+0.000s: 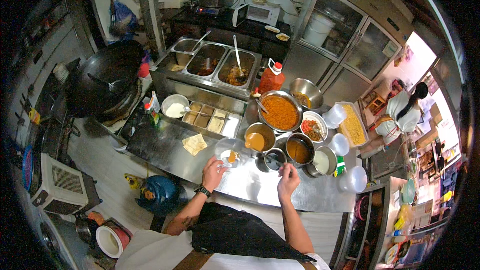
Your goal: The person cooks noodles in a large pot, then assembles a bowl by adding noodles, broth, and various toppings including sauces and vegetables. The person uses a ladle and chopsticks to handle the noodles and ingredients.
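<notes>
My left hand grips the near rim of a clear plastic bowl, which has a little white and orange-brown sauce at its bottom. A dark watch is on that wrist. My right hand pinches the thin handle of a utensil beside a small metal pot of dark liquid; its head is hard to make out. Just beyond are a pot of tan sauce, a pot of brown sauce and a pot of whitish liquid. Square dough wrappers lie left of the bowl.
On the steel counter stand a large bowl of orange-red crumbly food, a bowl of chopped red topping and a tub of yellow bits. Beyond are steel food pans. A blue gas cylinder stands on the floor. Another person is at right.
</notes>
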Demonstrator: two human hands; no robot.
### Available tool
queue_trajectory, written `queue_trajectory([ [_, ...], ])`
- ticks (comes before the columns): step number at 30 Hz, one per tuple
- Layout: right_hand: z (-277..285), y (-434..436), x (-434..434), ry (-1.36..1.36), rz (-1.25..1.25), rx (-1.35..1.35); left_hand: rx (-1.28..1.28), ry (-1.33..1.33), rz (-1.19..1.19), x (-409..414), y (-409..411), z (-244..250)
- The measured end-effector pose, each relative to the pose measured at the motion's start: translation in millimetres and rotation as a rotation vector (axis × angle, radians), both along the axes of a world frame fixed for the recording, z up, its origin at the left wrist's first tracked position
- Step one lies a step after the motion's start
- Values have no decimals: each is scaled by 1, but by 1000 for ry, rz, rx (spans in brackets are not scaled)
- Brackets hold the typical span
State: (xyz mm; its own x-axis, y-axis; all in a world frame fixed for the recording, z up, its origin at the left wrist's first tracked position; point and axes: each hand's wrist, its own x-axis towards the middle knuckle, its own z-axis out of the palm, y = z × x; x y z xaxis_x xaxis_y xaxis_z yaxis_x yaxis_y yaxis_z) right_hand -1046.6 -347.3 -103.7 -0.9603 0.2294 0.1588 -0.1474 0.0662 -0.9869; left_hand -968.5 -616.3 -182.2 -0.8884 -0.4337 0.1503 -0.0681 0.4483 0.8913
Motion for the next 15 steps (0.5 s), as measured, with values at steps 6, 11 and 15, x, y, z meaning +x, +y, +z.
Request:
queue_trajectory([
  [6, -35, -33, -39, -1, 60, 207, 13, 6, -20, -3, -30, -6],
  [11, -64, -76, -23, -57, 290, 121, 31, 28, -41, 9, -44, 4],
  [15, -70, -80, -34, -191, 316, 306, -19, -25, -68, 23, -55, 6],
])
